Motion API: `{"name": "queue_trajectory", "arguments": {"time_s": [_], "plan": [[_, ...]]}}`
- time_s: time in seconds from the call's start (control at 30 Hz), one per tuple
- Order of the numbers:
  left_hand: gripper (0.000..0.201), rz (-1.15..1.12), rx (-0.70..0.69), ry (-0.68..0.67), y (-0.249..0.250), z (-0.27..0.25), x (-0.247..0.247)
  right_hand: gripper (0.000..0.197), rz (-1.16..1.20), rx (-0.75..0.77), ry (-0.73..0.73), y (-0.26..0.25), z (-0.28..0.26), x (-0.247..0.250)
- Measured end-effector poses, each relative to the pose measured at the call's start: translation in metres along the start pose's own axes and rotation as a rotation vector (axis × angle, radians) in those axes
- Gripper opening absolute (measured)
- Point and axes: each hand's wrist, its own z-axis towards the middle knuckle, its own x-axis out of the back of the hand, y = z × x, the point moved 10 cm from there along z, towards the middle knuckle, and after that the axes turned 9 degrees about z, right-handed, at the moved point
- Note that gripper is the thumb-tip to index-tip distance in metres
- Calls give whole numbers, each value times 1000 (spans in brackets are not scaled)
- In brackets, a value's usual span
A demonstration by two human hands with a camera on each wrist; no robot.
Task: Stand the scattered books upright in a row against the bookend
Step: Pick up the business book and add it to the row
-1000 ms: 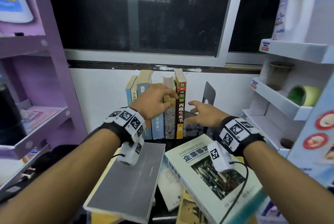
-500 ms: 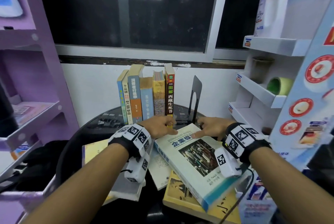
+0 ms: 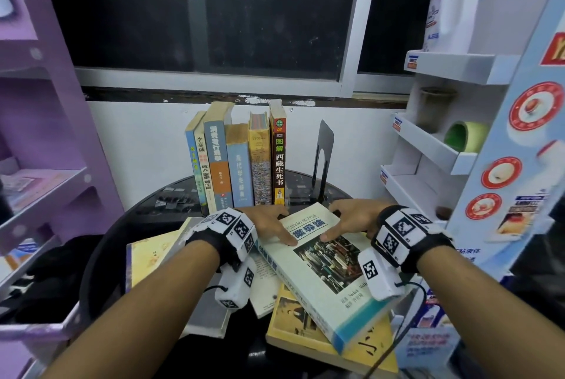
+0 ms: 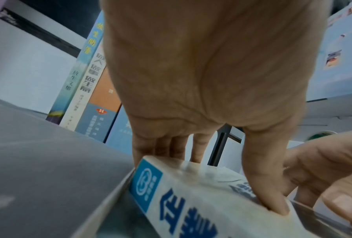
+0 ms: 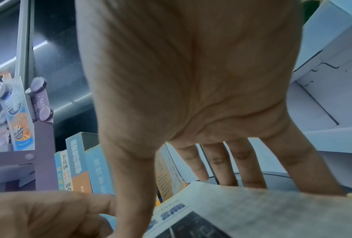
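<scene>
A thick pale book with a blue title [image 3: 324,259] lies flat on top of a pile of scattered books. My left hand [image 3: 282,227] grips its far left corner, thumb [image 4: 272,201] on the cover and fingers over the far edge. My right hand [image 3: 336,221] holds the far right corner the same way, thumb on the cover and fingers [image 5: 242,169] curled behind the edge. Behind them several books [image 3: 238,164] stand upright in a row. The black bookend [image 3: 322,161] stands to their right, with a gap between it and the row.
Under the thick book lie a yellow book [image 3: 293,326], a thin white one [image 3: 266,284], a grey one [image 3: 208,314] and a pale yellow one [image 3: 149,259]. A purple shelf [image 3: 46,183] flanks the round black table [image 3: 171,207] on the left, a white display rack [image 3: 428,146] on the right.
My left hand left the upright row and my right hand left the bookend area. Both came down onto the thick book and now grip its far end.
</scene>
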Motion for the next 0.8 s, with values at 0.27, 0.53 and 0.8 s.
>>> {"name": "queue_trajectory", "arguments": {"time_s": [0.27, 0.53, 0.8], "plan": [[70, -68, -54, 41, 2, 4, 5, 54, 14, 6, -16, -1, 0, -1], [69, -200, -106, 95, 1, 1, 11, 44, -12, 52, 43, -2, 1, 9], [64, -371, -194, 189, 11, -2, 26, 45, -11, 85, 152, -1, 1, 27]]}}
